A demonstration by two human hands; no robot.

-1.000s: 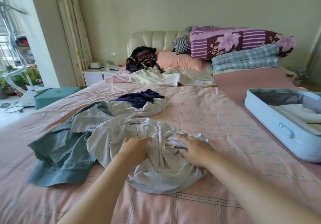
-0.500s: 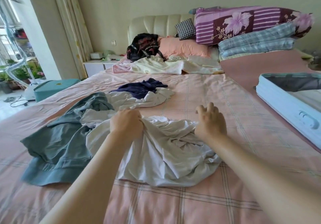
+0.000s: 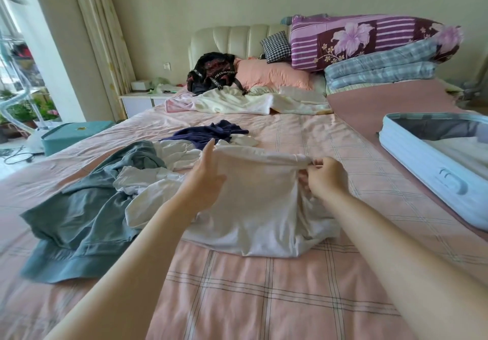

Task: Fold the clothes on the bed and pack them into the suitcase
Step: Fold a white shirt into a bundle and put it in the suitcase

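A white garment (image 3: 260, 207) is lifted off the pink checked bed (image 3: 264, 300), its top edge stretched between my hands and its lower part resting on the sheet. My left hand (image 3: 204, 178) holds the left end of that edge, thumb pointing up and fingers behind the cloth. My right hand (image 3: 323, 177) pinches the right end. A teal garment (image 3: 79, 223) lies crumpled to the left, with another white garment (image 3: 177, 155) and a navy garment (image 3: 208, 133) beyond it. The open light-blue suitcase (image 3: 422, 170) sits on the bed at the right with pale fabric inside.
At the head of the bed are a black backpack (image 3: 211, 74), a pink pillow (image 3: 272, 75), a crumpled cream blanket (image 3: 250, 103) and stacked folded quilts (image 3: 375, 49). A white nightstand (image 3: 142, 102) and a teal box (image 3: 71, 135) stand left of the bed.
Both hands have risen from the crumpled white garment and pulled its top edge taut between them. The view has shifted slightly left, showing more of the suitcase.
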